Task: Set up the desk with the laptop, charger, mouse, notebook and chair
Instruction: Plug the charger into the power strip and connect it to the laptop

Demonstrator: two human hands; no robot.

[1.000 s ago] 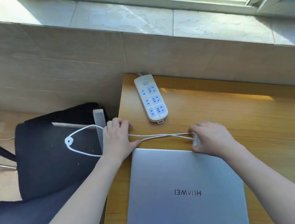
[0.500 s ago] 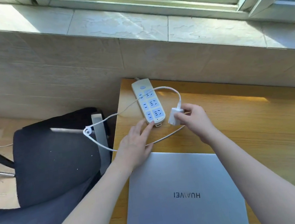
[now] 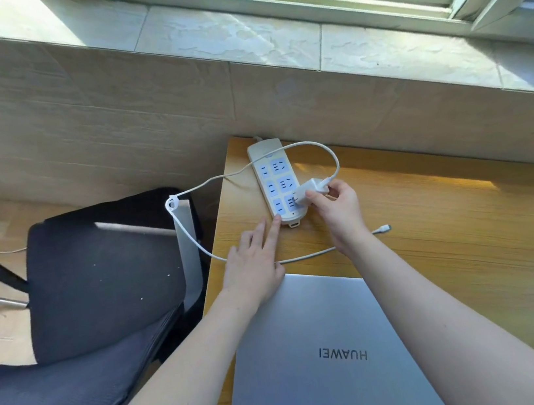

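While my right hand: my right hand (image 3: 338,206) pinches the white charger (image 3: 312,189) between thumb and curled fingers (image 3: 342,190), holding it at the nearest right-hand socket of the power strip (image 3: 276,183); I cannot tell whether the prongs are fully in.
Left hand: my left hand (image 3: 255,264) lies flat on the surface (image 3: 470,242) with its fingers straight, gripping nothing; the index fingertip touches the near end of the power strip.
Charger cable: the white cable (image 3: 196,243) leaves the charger, arcs over the far end of the strip, runs off the left edge of the surface to a small coiled tie above the chair, then curves back under my left hand and right wrist.
Cable plug: the free connector (image 3: 383,228) rests on the wood, just right of my right wrist and apart from the laptop.
Laptop: the silver laptop (image 3: 322,359) lies closed on the surface nearest me, its logo upside down from where I look; both my forearms cross above its lid.
Power strip: cream body with pale blue sockets, lying lengthwise near the far left corner of the surface, by the tiled wall.
Chair: the black mesh chair (image 3: 99,287) stands just left of the surface, its back towards the wall.
Window sill: a pale stone sill (image 3: 235,35) runs above the wall, sunlit, under the window frame.
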